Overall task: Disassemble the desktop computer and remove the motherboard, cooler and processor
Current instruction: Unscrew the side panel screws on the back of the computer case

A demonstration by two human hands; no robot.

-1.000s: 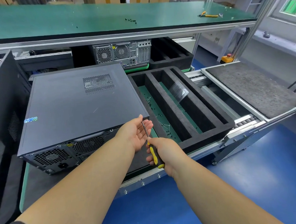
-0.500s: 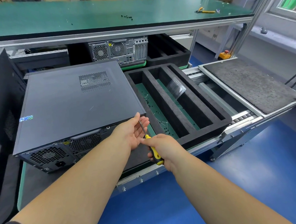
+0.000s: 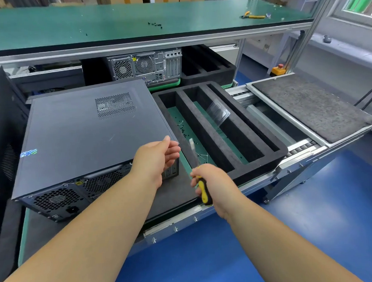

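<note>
Desktop computer [image 3: 90,141] lies on side at left part of worktop [image 3: 173,197], rear panel with fans facing near edge, side cover in place. Left hand [image 3: 158,157] at case's near right corner – fingers loosely curled, thumb on top edge, gripping nothing visible. Right hand [image 3: 213,182] clenched round yellow-black screwdriver [image 3: 201,179], shaft blurred, pointing up just beside case corner. Black foam tray [image 3: 221,128] with long slots sits right of case; small screws in left slot. Second computer [image 3: 146,65] behind, under green shelf [image 3: 110,24].
</note>
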